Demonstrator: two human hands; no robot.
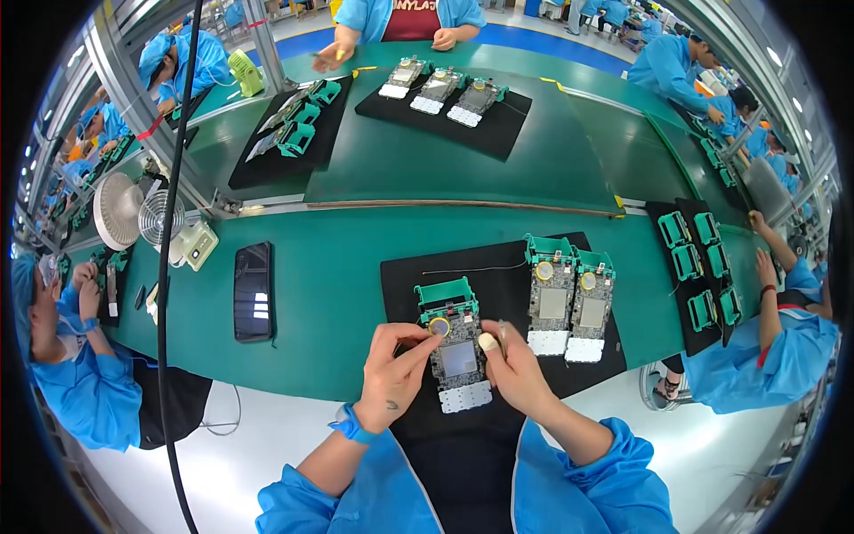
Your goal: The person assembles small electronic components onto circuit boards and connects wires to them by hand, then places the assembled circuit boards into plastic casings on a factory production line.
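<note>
A circuit board with a green plastic frame at its far end and a white perforated strip at its near end lies in front of me on a black mat. My left hand is closed, thumb and forefinger pinching at a round, yellow-rimmed coin cell on the board. My right hand is closed beside the board's right edge, with a pale cover on one fingertip. Something thin shows at its fingers, too small to name. Two similar boards, a left one and a right one, lie to the right.
A black phone lies on the green table at left, near small fans. A black cable hangs down the left side. Beyond a raised edge, another black mat carries several boards. People in blue work at both sides and opposite.
</note>
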